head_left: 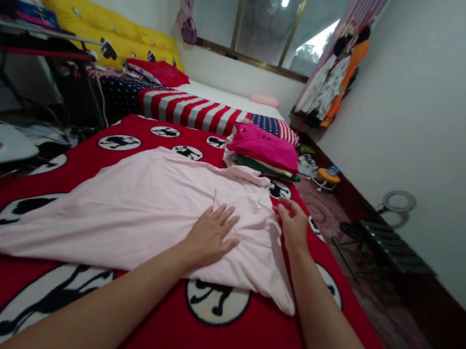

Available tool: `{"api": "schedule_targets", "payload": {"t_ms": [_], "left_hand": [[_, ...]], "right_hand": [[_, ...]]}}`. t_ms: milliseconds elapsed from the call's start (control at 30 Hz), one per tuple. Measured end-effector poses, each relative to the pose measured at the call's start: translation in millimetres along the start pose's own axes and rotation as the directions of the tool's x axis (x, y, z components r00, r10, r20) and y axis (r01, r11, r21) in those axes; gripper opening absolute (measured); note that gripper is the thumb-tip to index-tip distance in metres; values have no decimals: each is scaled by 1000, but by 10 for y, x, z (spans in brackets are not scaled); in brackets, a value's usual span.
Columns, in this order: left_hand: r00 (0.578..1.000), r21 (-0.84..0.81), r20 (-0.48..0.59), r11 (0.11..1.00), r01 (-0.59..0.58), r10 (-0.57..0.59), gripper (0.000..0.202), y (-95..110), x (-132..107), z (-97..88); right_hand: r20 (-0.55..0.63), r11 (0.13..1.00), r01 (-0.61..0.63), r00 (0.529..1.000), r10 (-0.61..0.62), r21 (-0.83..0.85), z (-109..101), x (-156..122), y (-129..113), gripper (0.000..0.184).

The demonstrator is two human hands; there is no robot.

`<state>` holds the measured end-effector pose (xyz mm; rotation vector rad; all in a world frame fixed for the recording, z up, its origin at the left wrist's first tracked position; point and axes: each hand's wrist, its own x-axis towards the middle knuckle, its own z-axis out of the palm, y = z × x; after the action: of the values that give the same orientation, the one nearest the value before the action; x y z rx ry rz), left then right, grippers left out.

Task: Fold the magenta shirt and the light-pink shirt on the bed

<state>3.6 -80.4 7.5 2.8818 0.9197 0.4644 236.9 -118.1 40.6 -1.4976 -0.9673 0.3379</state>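
A pale pink shirt (142, 204) lies spread out across a red blanket (152, 310) patterned with black figures in white circles. My left hand (212, 236) rests flat on the shirt, fingers spread, right of its middle. At the shirt's right edge is my right hand (292, 222), its fingers bent and apart, with nothing visible between them. Whether its fingertips touch the fabric I cannot tell. Beyond the shirt sits a stack of folded clothes (264, 150), a bright magenta garment on top and a green one lower down.
Behind the blanket is a bed with a striped, starred cover (206, 110). A cluttered table (34, 45) stands at the left. On the right floor are a dark slatted stool (392, 247), a ring light (399, 202) and a small yellow stool (328, 176). Clothes (329, 85) hang by the window.
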Motion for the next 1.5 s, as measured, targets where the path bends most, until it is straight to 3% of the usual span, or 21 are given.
{"api": "schedule_targets", "payload": {"t_ms": [67, 133, 233, 300, 367, 467, 600, 800, 933, 1000, 1067, 1167, 1333, 1433, 1500], "left_hand": [[1000, -2, -4, 1000, -2, 2, 63, -5, 12, 2], [1000, -8, -11, 1000, -6, 6, 65, -10, 12, 16], [999, -20, -33, 1000, -17, 16, 65, -12, 2, 44], [998, -27, -53, 999, -18, 16, 64, -5, -4, 46], [996, -33, -87, 999, -17, 14, 62, 11, -8, 21], [985, -48, -143, 993, -104, 96, 53, 46, -13, -58], [958, -102, -125, 957, -271, 258, 47, 77, -21, -139], [968, -201, -129, 951, -237, 214, 41, 46, -17, -99], [959, -264, -169, 927, -266, 227, 39, 30, -14, -72], [956, -292, -178, 915, -279, 234, 37, 38, 6, -81], [958, -311, -177, 910, -273, 227, 36, 67, 59, -111], [964, -276, -131, 926, -259, 231, 40, 163, 215, -183], [960, -119, 63, 957, -264, 272, 49, 424, 579, -266], [943, -91, 166, 956, -278, 290, 37, 498, 723, -243], [947, -106, 164, 959, -262, 276, 25, 481, 754, -216]], "right_hand": [[73, 999, -44, 996, 46, -30, -197, -24, -128, 37], [221, 987, -95, 968, 122, -127, -395, -121, -247, 31], [464, 916, -80, 843, 272, -392, -627, -393, -328, 35], [550, 844, -3, 758, 352, -537, -718, -607, -316, 34], [575, 794, 66, 726, 377, -604, -764, -792, -282, 25], [569, 792, 86, 742, 354, -604, -790, -941, -246, 16], [562, 860, -3, 756, 336, -511, -809, -931, -243, 19], [483, 926, -84, 834, 268, -368, -760, -898, -276, 21], [537, 949, -112, 802, 261, -294, -748, -1006, -333, 23], [568, 942, -57, 785, 246, -330, -785, -1092, -367, 38], [552, 918, -6, 798, 243, -396, -844, -1177, -389, 55], [522, 877, 41, 817, 246, -478, -933, -1266, -390, 65], [517, 880, 46, 823, 235, -473, -995, -1301, -362, 63], [535, 906, 93, 830, 158, -412, -993, -1309, -346, 56], [540, 921, 133, 836, 94, -366, -993, -1320, -332, 44]]}}
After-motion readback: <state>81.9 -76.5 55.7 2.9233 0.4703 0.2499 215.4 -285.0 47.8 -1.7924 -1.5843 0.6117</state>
